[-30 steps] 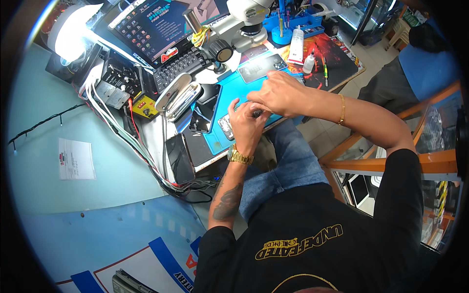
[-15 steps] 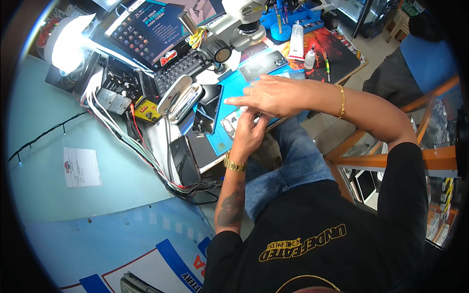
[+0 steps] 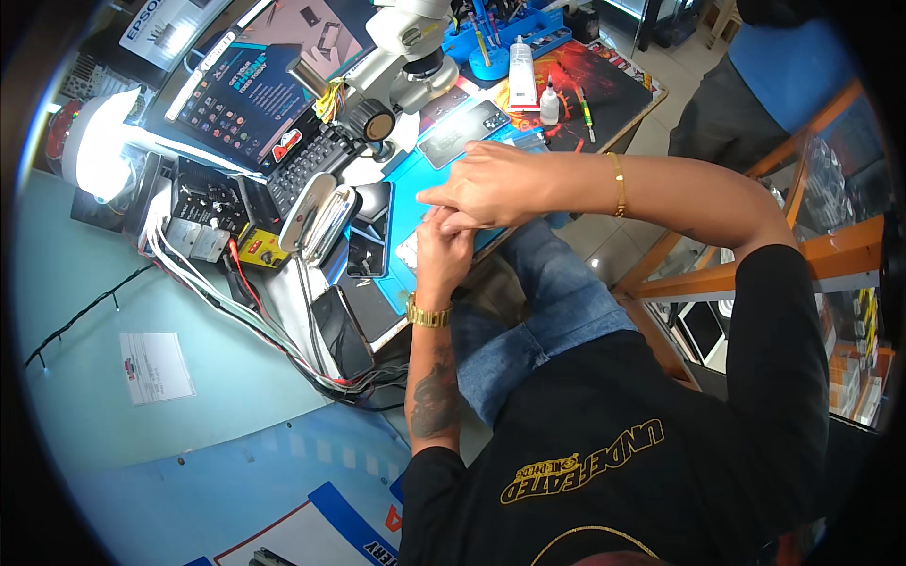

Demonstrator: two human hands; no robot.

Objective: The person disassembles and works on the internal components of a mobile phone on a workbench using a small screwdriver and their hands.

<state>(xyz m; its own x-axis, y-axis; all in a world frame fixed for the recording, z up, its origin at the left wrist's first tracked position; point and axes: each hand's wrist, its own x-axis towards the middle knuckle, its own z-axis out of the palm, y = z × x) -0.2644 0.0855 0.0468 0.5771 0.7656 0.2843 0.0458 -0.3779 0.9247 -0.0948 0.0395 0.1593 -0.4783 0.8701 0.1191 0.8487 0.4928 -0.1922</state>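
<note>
My left hand [image 3: 445,247] is closed at the front edge of the blue mat [image 3: 406,193], its fingertips hidden under my other hand. Over it lies my right hand [image 3: 493,191], with one finger pointing left and the others curled down against the left fingers. Whatever the two hands pinch between them is covered. A pale corner of an opened phone [image 3: 407,252] shows beside my left hand. Left of it lies a dark phone [image 3: 370,236] with a shiny screen. Beyond my right hand, a grey phone [image 3: 462,132] rests on the mat.
An open case of tools [image 3: 326,226] stands beside a laptop [image 3: 307,174]. A microscope [image 3: 415,47] rises behind the mat. A white tube [image 3: 522,75] and a small bottle [image 3: 549,104] stand at the right. Cables [image 3: 283,330] and another phone [image 3: 342,330] lie at the left edge.
The whole view has shifted, so the bench sits further left and lower. My hands have drawn closer together, and the opened phone is now mostly covered by them.
</note>
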